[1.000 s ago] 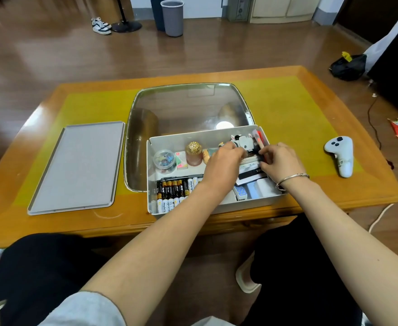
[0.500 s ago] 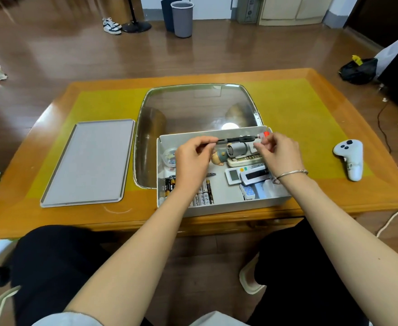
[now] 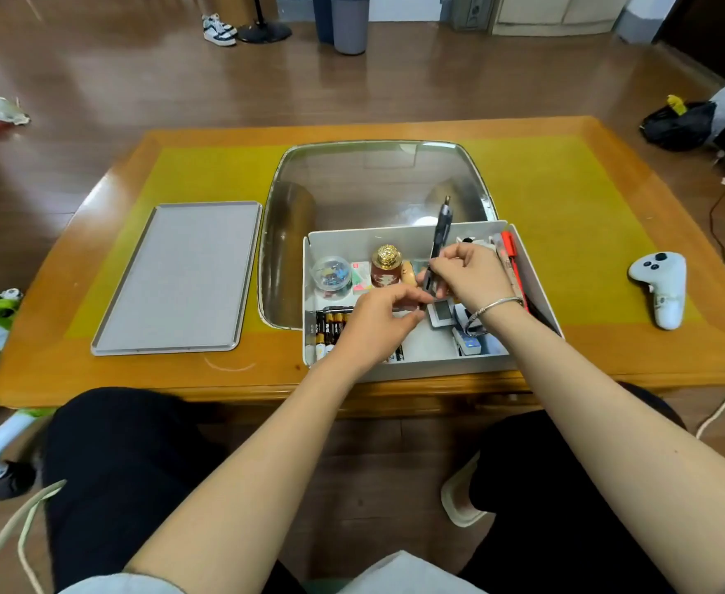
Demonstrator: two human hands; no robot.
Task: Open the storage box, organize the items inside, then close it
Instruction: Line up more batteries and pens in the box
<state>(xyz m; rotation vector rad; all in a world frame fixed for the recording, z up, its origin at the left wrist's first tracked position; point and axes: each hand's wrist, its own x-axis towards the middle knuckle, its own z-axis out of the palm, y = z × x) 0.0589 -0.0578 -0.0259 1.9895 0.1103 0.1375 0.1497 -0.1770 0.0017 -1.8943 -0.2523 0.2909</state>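
The open box (image 3: pixel 416 237) sits at centre right of the frame on the worktop (image 3: pixel 566 186), holding batteries (image 3: pixel 331 325), one jar (image 3: pixel 331 273) and one gold-capped bottle (image 3: pixel 387 264). Over it the right hand (image 3: pixel 472 274) pinches one dark pen (image 3: pixel 441 233) upright; the left hand (image 3: pixel 378 323) has its fingers curled at the pen's lower end. One lid (image 3: pixel 181 276) lies flat at centre left.

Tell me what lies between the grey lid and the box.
In the head view, the glass inset of the table lies between the lid and the box.

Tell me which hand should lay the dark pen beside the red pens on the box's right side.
Right, probably. The right hand already grips the dark pen, and the red pens lie along the storage box wall on its side. The left hand sits further left.
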